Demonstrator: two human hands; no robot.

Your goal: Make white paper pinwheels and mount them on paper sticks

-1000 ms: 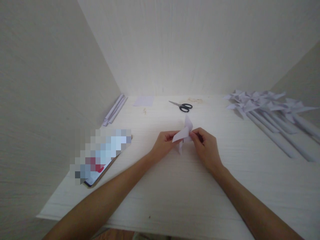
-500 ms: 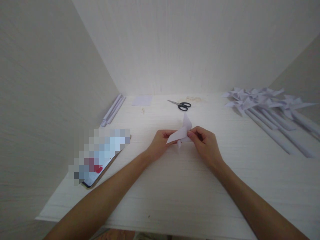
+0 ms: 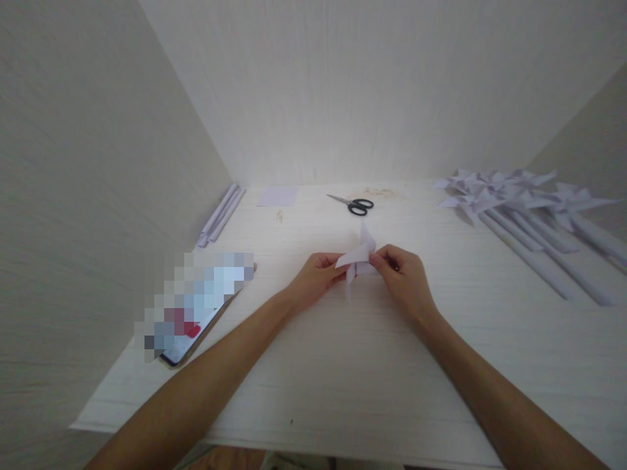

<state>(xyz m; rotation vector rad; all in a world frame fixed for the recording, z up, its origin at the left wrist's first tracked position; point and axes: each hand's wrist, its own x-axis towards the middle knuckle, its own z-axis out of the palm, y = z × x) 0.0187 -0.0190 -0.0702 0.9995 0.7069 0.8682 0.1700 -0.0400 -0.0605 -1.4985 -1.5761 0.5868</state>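
Note:
Between my two hands, above the middle of the table, is a white paper pinwheel with pointed, folded blades. My left hand grips it from the left, its fingertips partly hidden behind the paper. My right hand pinches the right side of the pinwheel between thumb and fingers. One blade points up toward the scissors, another hangs down below the hands.
Black-handled scissors lie beyond my hands. A square of paper and rolled paper sticks are at the back left. A phone rests on the left. Several pinwheels on paper sticks are piled at right.
The pinwheel has turned slightly in my fingers; its front blade has shifted up and right, and the lower blade shows more. Both hands keep their hold in nearly the same place.

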